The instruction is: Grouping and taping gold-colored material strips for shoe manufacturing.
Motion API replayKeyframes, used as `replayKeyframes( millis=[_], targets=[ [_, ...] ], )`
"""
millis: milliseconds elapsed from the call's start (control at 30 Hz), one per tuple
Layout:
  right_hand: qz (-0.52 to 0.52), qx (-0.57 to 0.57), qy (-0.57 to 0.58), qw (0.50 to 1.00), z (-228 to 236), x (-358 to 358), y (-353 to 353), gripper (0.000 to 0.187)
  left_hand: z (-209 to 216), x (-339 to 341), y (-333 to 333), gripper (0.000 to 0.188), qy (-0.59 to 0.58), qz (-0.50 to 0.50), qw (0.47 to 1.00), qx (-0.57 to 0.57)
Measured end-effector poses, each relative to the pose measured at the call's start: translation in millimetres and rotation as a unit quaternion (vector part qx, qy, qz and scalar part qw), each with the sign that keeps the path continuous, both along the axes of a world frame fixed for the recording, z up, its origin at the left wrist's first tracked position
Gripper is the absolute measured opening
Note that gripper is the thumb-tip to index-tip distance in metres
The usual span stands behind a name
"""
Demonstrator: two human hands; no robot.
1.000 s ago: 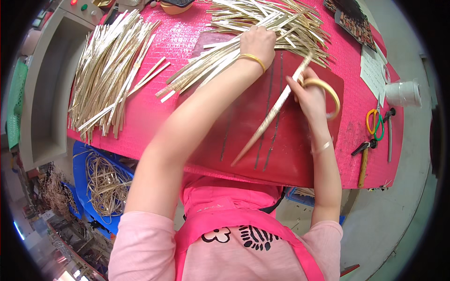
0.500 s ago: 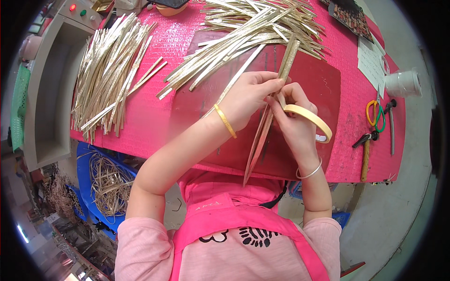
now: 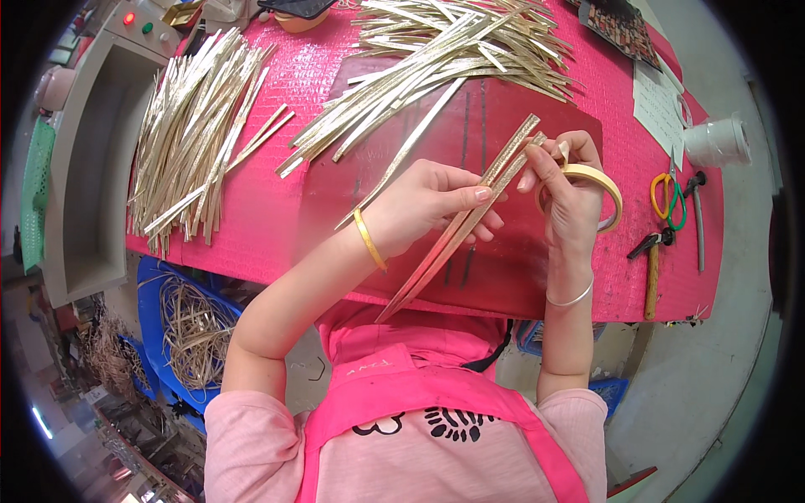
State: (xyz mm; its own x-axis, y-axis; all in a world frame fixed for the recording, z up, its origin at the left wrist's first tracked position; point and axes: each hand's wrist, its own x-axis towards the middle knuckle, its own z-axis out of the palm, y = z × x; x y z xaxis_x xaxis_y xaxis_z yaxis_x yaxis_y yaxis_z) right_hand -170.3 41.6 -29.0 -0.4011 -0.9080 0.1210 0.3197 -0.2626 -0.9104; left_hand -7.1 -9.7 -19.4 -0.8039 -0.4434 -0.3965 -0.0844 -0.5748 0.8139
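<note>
Between thumb and fingers my left hand grips narrow gold strips, which slant from the upper right down toward my apron. Two of their upper ends lie a little apart. My right hand is closed at those upper ends, with a roll of pale yellow masking tape hanging around its fingers. A short free end of tape sticks up by the fingertips. Below both hands lies a dark red mat. One loose gold strip runs from the far pile to beside my left wrist.
Gold strip piles lie at the far middle and left of the pink table. At the right are scissors, a hammer and a white spool. A blue bin of scraps stands below left.
My hands have moved apart; the right went right with the tape roll, the left slid lower along the strips. The strips now tilt more to the right, their upper ends lower.
</note>
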Motion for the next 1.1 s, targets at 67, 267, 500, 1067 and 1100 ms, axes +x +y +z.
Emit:
replayKeyframes(
  millis=[67,267,500,1067,1100],
  targets=[
    [0.004,0.02,-0.013,1.0,1,-3,1,0.018,1,1,2,0.03,0.008,-0.014,1.0,0.015],
    [0.092,0.021,-0.119,0.988,4,-3,-2,0.018,-11,8,5,0.032,0.053,0.0,0.99,0.128],
    [-0.003,0.039,-0.004,0.999,1,10,1,0.016,-2,3,17,0.028,-0.012,0.082,0.996,0.026],
    [-0.012,0.039,0.029,0.999,11,12,12,0.022,-11,7,23,0.025,0.085,0.097,0.98,0.151],
    [-0.012,0.039,0.029,0.999,12,13,12,0.022,-10,6,24,0.025,0.085,0.097,0.98,0.151]
  ],
)
